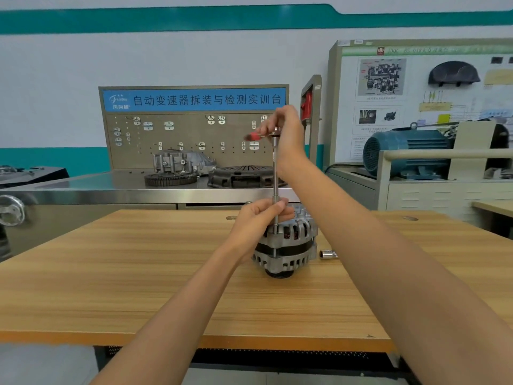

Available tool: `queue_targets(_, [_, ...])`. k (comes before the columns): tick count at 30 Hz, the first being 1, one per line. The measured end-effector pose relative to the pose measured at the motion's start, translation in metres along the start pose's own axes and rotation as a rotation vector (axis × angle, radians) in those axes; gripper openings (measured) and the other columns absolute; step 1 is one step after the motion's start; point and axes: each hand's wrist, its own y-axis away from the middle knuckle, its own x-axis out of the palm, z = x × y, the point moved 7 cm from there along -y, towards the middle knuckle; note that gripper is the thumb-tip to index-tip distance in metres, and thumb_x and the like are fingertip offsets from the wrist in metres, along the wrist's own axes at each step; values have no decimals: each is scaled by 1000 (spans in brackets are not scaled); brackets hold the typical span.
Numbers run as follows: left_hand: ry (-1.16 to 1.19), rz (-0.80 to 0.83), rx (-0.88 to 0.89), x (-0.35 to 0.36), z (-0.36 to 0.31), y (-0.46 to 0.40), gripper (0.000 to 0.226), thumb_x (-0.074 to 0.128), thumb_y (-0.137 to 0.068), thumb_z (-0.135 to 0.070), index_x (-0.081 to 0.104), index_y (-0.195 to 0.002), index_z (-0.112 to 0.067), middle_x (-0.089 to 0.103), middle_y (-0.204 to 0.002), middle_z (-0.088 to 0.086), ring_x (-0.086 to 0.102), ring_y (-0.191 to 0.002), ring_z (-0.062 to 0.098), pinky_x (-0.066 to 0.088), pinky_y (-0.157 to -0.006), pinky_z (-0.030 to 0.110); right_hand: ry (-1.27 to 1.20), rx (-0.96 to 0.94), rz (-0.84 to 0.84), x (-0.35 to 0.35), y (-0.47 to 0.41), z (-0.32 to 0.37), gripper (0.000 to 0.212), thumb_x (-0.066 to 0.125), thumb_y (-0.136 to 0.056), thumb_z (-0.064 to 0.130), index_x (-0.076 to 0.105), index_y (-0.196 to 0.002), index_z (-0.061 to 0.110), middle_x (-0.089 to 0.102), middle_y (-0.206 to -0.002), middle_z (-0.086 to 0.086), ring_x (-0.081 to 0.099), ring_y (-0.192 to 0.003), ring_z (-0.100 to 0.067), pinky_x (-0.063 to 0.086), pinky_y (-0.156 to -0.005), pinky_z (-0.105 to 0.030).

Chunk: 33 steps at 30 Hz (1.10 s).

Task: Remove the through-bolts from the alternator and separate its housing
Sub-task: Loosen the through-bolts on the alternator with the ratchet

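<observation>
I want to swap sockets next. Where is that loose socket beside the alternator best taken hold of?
Pinch the spare socket across its round barrel from above. It lies on its side on the wooden table, right of the alternator, so its ends are low while its upper curve is exposed.

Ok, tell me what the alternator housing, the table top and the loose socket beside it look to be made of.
Alternator housing: probably cast aluminium, dull grey, with ribbed vent slots.
Table top: wood or wood-look laminate, matt, with straight striped grain; which one is unclear.
Loose socket: likely chromed steel, with bright mirror-like glints.
</observation>
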Motion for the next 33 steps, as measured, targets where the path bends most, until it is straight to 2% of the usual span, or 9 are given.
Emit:
queue_targets(4, [8,5,2,-1,1,1,16,55,-95,-17,69,-104,-16,74,-103,5,69,-101,14,45,-103,33,-268,146,57,6,-1,-4,42,35,-96,14,38,-54,12,45,-45,-1,53,-52,-15,49,-60,-24])
queue_targets(8, [0,-2,29,-1,-1,2,18,56,-95,-14,70,-105,-8,74,-101,7,70,-97,13,50,-93,24,370,-227,-95,1,15,7,29,40,-94,10,43,-66,13,48,-70,-2,47,-69,-11,38,-63,-20])
queue_targets(10, [-24,-13,53,-1,-2,2,17,56,-95,-13,73,-96,-12,75,-90,1,70,-88,7,51,-84,20,830,-474,-159,5,29,11,8,47,-89,14,49,-82,12,46,-85,1,46,-83,-14,41,-83,-28])
queue_targets(14, [-56,-69,68,-4,0,0,41,56,-93,-4,73,-62,-25,72,-69,-8,66,-70,1,47,-77,27,1373,-608,-355,8,38,7,30,51,-78,22,53,-104,7,51,-104,-8,44,-108,-26,11,-115,-41])
queue_targets(18, [-9,-32,64,-3,-1,1,26,56,-95,-11,74,-79,-21,73,-78,-6,67,-76,3,45,-84,29,984,-524,-188,14,31,10,5,53,-85,17,55,-85,12,48,-92,1,42,-96,-16,22,-111,-41])
queue_targets(22, [45,27,10,-1,1,0,21,56,-94,-22,70,-106,-11,73,-104,7,68,-103,16,39,-107,37,295,-170,-126,1,12,9,40,48,-93,14,38,-55,16,44,-58,2,44,-60,-13,37,-64,-28])
queue_targets(27, [46,28,-10,-1,3,0,14,57,-94,-18,68,-102,-18,75,-101,1,69,-101,11,47,-101,29,-194,140,34,0,-3,-1,44,44,-97,18,41,-53,11,48,-45,0,54,-53,-14,47,-85,-35])
queue_targets(31, [50,9,-10,-2,3,-2,21,59,-93,-16,70,-108,-6,74,-102,7,69,-101,15,47,-102,33,471,-271,-104,-3,13,11,26,44,-94,13,49,-69,8,49,-69,1,48,-64,-8,43,-72,-24])
queue_targets(33, [39,1,-1,-2,2,-2,19,58,-94,-16,71,-105,-8,75,-97,6,70,-96,14,48,-99,33,1065,-539,-201,0,30,13,9,50,-86,16,54,-89,8,49,-87,-1,45,-84,-15,35,-92,-33])
